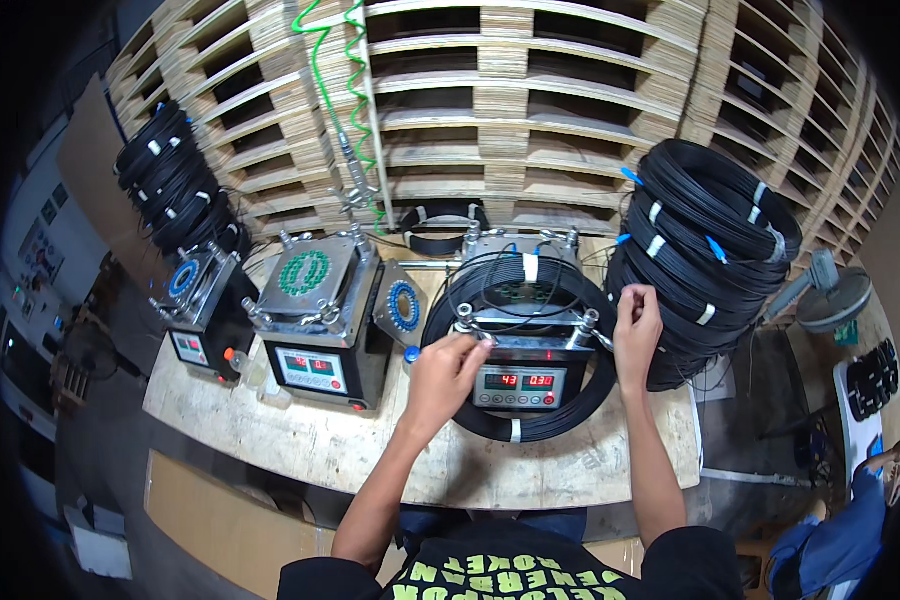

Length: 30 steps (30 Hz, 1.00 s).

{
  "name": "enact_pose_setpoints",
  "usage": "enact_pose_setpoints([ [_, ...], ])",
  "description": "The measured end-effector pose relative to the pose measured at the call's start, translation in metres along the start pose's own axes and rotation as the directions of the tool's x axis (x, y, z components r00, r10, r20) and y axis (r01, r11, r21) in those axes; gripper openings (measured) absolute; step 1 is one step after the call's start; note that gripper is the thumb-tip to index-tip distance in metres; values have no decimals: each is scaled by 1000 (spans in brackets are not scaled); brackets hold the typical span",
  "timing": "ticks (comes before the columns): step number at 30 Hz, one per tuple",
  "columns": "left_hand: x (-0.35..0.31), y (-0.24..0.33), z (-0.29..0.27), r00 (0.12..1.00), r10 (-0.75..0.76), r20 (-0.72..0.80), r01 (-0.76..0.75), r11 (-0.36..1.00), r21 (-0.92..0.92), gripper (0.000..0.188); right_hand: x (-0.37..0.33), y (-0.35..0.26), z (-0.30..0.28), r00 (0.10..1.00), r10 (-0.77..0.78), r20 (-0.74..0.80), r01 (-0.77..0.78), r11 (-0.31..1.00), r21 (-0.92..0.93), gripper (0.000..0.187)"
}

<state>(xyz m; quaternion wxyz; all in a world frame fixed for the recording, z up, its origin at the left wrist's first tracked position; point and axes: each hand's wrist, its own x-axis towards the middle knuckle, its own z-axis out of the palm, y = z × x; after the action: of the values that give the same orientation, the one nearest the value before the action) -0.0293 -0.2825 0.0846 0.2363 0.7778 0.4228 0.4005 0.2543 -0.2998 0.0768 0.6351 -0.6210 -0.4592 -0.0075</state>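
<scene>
A coil of black cable hangs around a metal machine with a lit display panel, in front of me. My left hand is closed, its fingertips pressed together at the machine's left front corner, just below a metal clamp knob. What it grips, if anything, is too small to make out. To the right, my right hand is raised beside the coil with its fingers curled together. Anything inside those fingers is hidden. A white tie binds the coil at its far side.
A tall stack of black cable coils stands close by my right hand. Two similar machines sit on the wooden table to the left. Stacked wooden pallets rise behind. Green coiled air hoses hang down. Another person's blue sleeve is at lower right.
</scene>
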Motion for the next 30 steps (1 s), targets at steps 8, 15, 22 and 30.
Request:
enact_pose_setpoints([
  [8, 10, -24, -8, 958, 154, -244, -101, 971, 216, 72, -53, -23, -20, 980, 132, 151, -135, 991, 5, 22],
  [15, 16, -46, 11, 987, 24, -156, -45, 990, -135, 85, -63, -14, -22, 984, 118, 130, -129, 988, 82, 15],
  [22, 20, -51, 6, 994, -61, -88, 35, 962, -271, 90, -56, -15, -37, 955, 211, 210, -244, 959, 145, 20],
  [30, 23, -52, 5, 996, -79, -46, 67, 974, -214, 98, -83, -29, -5, 960, 71, 271, -152, 945, 290, 16],
])
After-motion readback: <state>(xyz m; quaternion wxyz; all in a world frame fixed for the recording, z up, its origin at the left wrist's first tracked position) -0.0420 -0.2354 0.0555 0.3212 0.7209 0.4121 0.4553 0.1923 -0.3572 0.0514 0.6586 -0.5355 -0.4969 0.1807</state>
